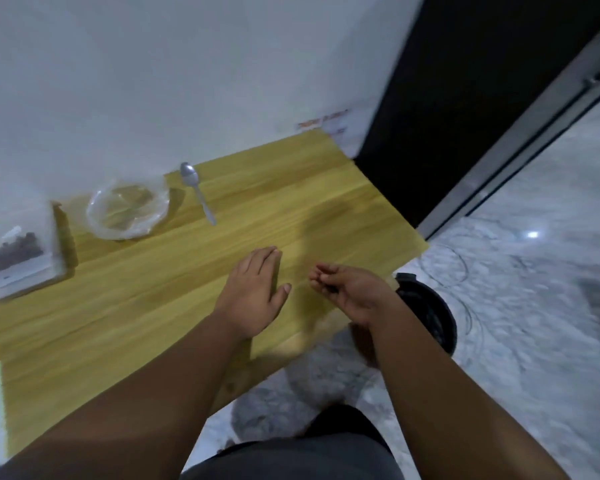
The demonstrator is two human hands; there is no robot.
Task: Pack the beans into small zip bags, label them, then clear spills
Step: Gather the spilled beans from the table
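Packing looks done; spills left | left hand (253, 289) flat on table (153, 306), fingers together | right hand (347, 292) curled, cupping likely beans (331, 289)

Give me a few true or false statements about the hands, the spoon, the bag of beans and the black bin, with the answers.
1. The left hand lies flat on the wooden table. True.
2. The right hand holds the spoon. False: the spoon lies on the table beside the clear plastic container.
3. A zip bag with dark beans lies at the table's left end. True.
4. The black bin stands on the table. False: it stands on the floor at the table's right end.
5. The right hand is turned palm up with curled fingers. True.
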